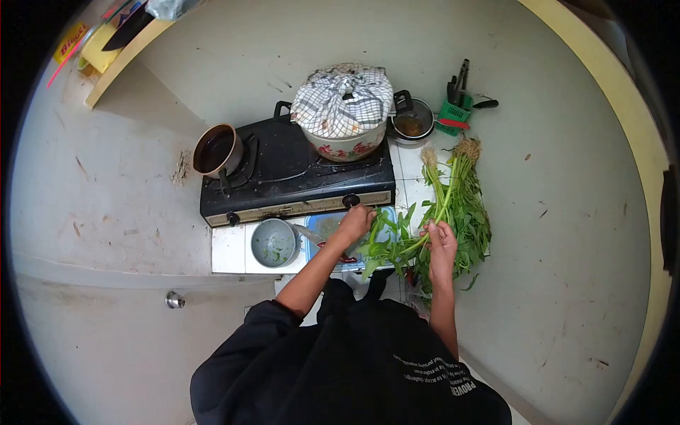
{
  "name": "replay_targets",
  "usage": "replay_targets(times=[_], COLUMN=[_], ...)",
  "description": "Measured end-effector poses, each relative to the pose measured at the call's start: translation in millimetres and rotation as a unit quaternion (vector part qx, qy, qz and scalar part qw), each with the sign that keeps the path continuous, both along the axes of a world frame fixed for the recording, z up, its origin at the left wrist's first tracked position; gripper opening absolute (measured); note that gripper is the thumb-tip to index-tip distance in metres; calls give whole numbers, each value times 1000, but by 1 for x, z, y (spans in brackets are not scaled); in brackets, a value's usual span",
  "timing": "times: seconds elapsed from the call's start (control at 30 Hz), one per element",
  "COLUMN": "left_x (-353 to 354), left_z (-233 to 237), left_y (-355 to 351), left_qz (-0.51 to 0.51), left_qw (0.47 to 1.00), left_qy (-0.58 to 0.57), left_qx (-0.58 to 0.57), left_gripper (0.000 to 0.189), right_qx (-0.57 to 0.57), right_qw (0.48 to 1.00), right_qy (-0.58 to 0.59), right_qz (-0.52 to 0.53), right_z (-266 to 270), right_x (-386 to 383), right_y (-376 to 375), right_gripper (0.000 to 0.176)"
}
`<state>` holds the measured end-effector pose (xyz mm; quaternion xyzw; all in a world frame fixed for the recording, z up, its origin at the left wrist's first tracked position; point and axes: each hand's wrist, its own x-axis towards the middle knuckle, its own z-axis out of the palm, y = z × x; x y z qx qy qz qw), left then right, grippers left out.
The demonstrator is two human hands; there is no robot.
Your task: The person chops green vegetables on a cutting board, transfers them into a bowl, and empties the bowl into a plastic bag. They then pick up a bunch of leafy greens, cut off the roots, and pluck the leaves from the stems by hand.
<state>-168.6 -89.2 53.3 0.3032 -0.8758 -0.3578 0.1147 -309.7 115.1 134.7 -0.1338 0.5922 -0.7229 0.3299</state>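
Observation:
My left hand (356, 223) is over the blue-rimmed tray (327, 223), its fingers closed at the leafy tip of a green stalk; whether they grip a leaf is too small to tell. My right hand (440, 244) pinches the stalk of the leafy greens (382, 246), whose leaves spread between both hands. A large bunch of rooted greens (467, 212) lies on the tiled counter just beyond and right of my right hand. Under my left wrist, a knife blade (309, 234) and something red are partly hidden on the tray.
A metal bowl (274, 243) with green bits stands left of the tray. Behind are the black stove (283, 152), a small pot (218, 150), a cloth-covered pot (347, 146), a strainer bowl (413, 122) and a green knife basket (454, 112). Walls bound the counter left and right.

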Motion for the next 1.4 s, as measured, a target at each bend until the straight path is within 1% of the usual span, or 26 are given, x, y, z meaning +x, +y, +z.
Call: replay_targets(times=[0.03, 0.07, 0.17, 0.2, 0.3, 0.33, 0.47, 0.53, 0.63, 0.73, 0.83, 0.9, 0.93, 0.97, 1.0, 1.03, 1.07, 1.17, 1.2, 1.3, 1.33, 1.37, 1.4], left_x=[-1, 0, -4, -6, -6, -3, 0, 7, 14, 19, 19, 19, 19, 24, 31, 35, 35, 30, 27, 16, 16, 17, 14], left_z=[2, 3, 67, 82, 97, 104, 80, 92, 88, 91, 109, 101, 94, 78, 58, 59, 60, 54, 59, 42, 35, 13, -22], left_y=[2, 7, 23, 33, 50, 53, 56, 56, 56, 54, 60, 62, 62, 55, 43, 38, 34, 27, 26, 13, 9, 7, 2], left_qz=[-12, 7, -53, -80, -186, -227, -193, -170, -182, -150, -88, -28, 3, 1, -5, -12, -11, 81, 102, 132, 145, 165, 182], left_qw=[1000, 999, 984, 976, 962, 962, 958, 956, 956, 969, 982, 987, 982, 991, 985, 965, 968, 942, 948, 949, 966, 977, 978], left_qy=[-14, 32, 141, 159, 29, -11, 4, 15, 33, -2, -93, -154, -184, -120, -55, 10, 18, 156, 192, 233, 143, 118, 93], left_qx=[-7, -2, 94, 122, 195, 150, 214, 238, 228, 199, 135, 20, -37, 64, 163, 261, 251, 285, 234, 169, 161, 58, -46], left_gripper=[27, 29, 31, 31, 29, 27, 24, 23, 20, 20, 22, 22, 22, 23, 23, 24, 22, 21, 22, 27, 30, 30, 29], right_qx=[-3, -5, -6, -10, -19, -24, -31, -31, -40, -46, -30, -3, -11, -18, -25, -21, -16, -2, 7, 8, 5, 10, 13], right_qw=[1000, 1000, 999, 999, 999, 999, 996, 996, 995, 994, 993, 993, 992, 991, 990, 989, 989, 992, 992, 995, 995, 996, 997], right_qy=[5, 9, 34, 32, 30, 38, 77, 84, 85, 100, 116, 120, 124, 127, 131, 134, 137, 123, 113, 68, 51, 42, 34], right_qz=[-2, -6, -3, -1, -6, -5, -17, -22, -19, -7, -5, -21, -31, -42, -56, -51, -46, -41, -49, -72, -80, -76, -73], right_z=[0, -1, -8, -9, -10, -11, -17, -17, -15, -13, -6, 0, 8, 18, 26, 32, 37, 33, 31, 26, 24, 23, 22], right_x=[0, 0, -1, 0, 5, 5, 0, 0, 2, 8, 12, 16, 13, 5, -1, -4, -5, -8, -6, 0, 3, 5, 6], right_y=[1, 3, 7, 7, 3, 1, 2, 2, 0, -5, -6, -4, -2, 1, 4, 6, 8, 12, 12, 8, 8, 9, 8], right_gripper=[20, 19, 19, 20, 20, 20, 20, 19, 18, 17, 17, 18, 18, 18, 18, 18, 18, 19, 19, 20, 21, 20, 20])
